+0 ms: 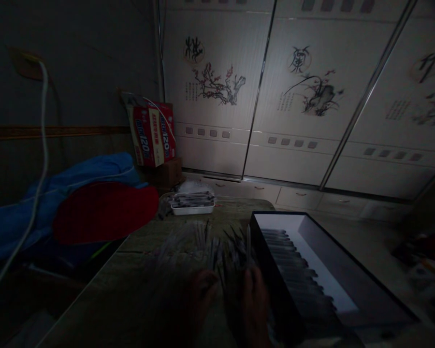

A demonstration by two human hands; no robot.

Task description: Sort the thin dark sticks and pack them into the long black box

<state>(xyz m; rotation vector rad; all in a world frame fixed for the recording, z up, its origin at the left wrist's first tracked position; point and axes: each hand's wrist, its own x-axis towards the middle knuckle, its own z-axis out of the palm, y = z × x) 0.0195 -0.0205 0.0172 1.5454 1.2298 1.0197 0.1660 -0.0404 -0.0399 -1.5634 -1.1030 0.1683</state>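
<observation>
Two hands are working at the counter's (137,290) near edge. My left hand (203,292) is touching the loose pile (210,246), though I cannot tell its grip in this dark. My right hand (255,299) is grasping one slim pen (248,244) upright. I'm judging this as sorting; next, the box (348,270) rows are calling for careful alignment.

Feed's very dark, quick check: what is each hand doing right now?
Left hand: curled on the pile of thin sticks; grip cannot be told.
Right hand: closed on one thin stick, upright.
</observation>
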